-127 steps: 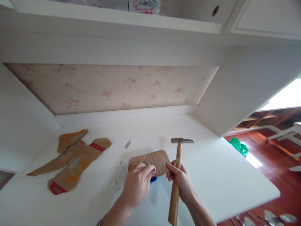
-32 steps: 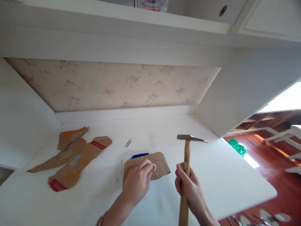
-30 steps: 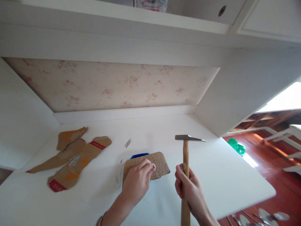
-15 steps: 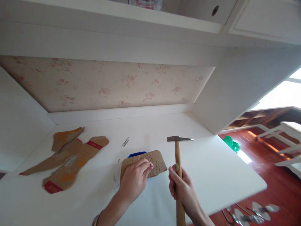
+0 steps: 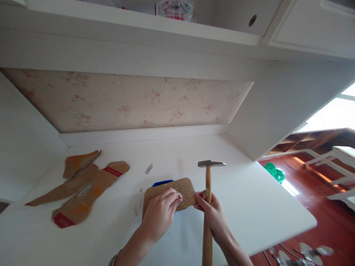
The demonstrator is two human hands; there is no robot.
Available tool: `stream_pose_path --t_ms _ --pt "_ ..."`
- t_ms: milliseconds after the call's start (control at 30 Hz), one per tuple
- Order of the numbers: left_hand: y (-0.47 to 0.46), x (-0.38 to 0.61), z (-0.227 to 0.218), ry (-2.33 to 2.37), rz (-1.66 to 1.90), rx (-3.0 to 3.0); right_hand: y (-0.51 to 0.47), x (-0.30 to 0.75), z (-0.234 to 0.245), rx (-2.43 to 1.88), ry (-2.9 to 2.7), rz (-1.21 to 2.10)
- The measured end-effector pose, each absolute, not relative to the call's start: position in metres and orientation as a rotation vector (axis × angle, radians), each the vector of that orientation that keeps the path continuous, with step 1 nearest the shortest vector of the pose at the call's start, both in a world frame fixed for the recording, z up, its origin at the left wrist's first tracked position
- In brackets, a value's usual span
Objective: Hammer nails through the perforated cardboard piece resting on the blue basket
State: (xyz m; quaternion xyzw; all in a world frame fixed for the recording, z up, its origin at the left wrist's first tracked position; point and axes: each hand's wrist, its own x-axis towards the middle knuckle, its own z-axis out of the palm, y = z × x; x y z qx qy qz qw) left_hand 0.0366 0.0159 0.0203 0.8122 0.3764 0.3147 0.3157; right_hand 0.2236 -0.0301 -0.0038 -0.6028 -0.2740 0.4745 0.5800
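Observation:
A piece of brown cardboard (image 5: 189, 190) with many punched holes lies over a blue object (image 5: 163, 183), of which only an edge shows. Above the cardboard, my left hand (image 5: 162, 208) is closed in a pinch; whatever is between the fingertips is hidden or too small to name. My right hand (image 5: 215, 212) grips the wooden handle of a hammer (image 5: 208, 181), its metal head pointing away from me. The right thumb and fingertips also meet the right edge of the cardboard. Several thin nails (image 5: 149, 169) lie on the white desktop beyond the left hand.
Torn cardboard pieces (image 5: 88, 192) with red and orange print lie on the left of the white desk (image 5: 249, 207). Side panels and an overhead shelf (image 5: 138, 22) enclose the desk. Down on the red floor are a green bag (image 5: 274, 172) and several shiny metal items (image 5: 310, 253).
My right hand, still around the hammer, has moved left to touch the cardboard's right edge. The left hand keeps its pinch over the cardboard. The view has shifted slightly.

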Motion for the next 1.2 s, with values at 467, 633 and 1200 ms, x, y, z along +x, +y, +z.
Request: stream_pose_path --t_ms 467,633,1200 --pt "0.014 0.007 0.053 1.095 0.903 2.218 -0.023 0.205 0.017 -1.312 -0.599 1.148" --pt "0.017 0.004 0.043 1.123 0.882 2.155 -0.020 0.195 0.001 -1.327 -0.597 1.176" --pt "0.022 0.029 0.029 1.038 0.765 2.109 -0.019 0.204 -0.012 -1.361 -0.611 1.150"
